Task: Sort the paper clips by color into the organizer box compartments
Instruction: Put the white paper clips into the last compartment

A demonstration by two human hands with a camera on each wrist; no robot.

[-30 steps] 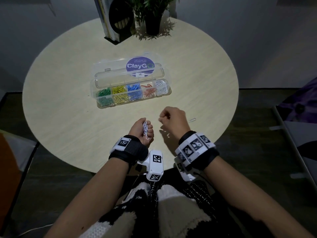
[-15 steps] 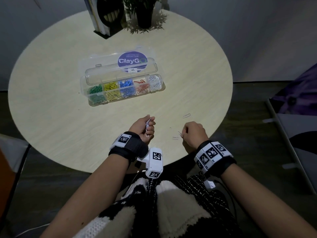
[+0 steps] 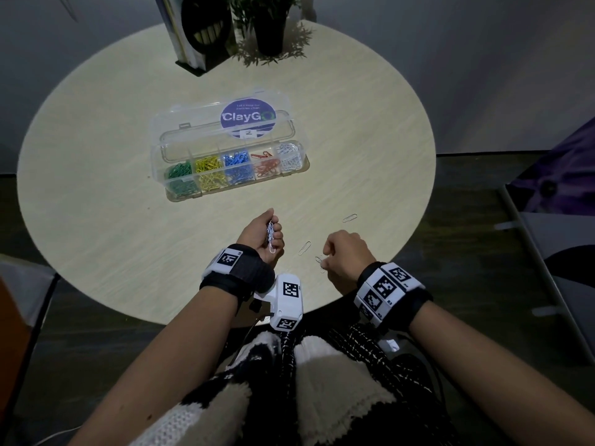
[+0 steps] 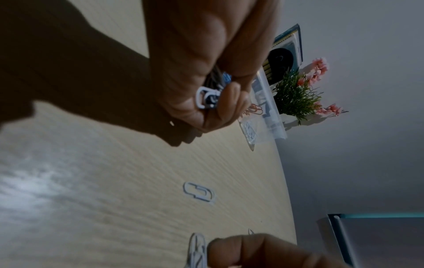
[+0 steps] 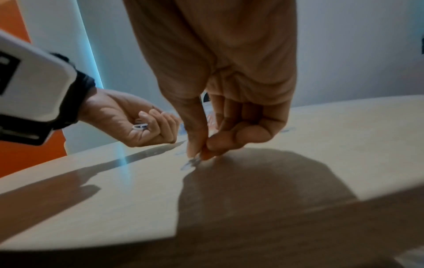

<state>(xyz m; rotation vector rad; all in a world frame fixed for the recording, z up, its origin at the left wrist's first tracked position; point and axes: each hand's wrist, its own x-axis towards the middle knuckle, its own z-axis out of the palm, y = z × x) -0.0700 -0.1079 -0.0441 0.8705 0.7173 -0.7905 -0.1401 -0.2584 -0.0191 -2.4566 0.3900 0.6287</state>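
Observation:
A clear organizer box (image 3: 180, 146) lies open mid-table, its compartments holding green, yellow, blue, red and white clips left to right. My left hand (image 3: 265, 235) is curled round a bunch of white paper clips (image 3: 270, 235), which also show in its palm (image 4: 206, 98). My right hand (image 3: 343, 252) is at the near table edge, thumb and forefinger pinching a white clip (image 5: 191, 163) that touches the tabletop. Two loose white clips lie nearby: one (image 3: 304, 248) between the hands, another (image 3: 349, 217) farther right.
The round wooden table (image 3: 96, 188) carries a potted plant (image 3: 269, 24) and an upright book (image 3: 199, 30) at its far edge. An orange object (image 5: 13, 21) stands off the table's left. Dark floor surrounds the table.
My right hand dropped from beside the left hand to the near table edge and closed on a clip there. The left hand kept its bunch and hardly moved.

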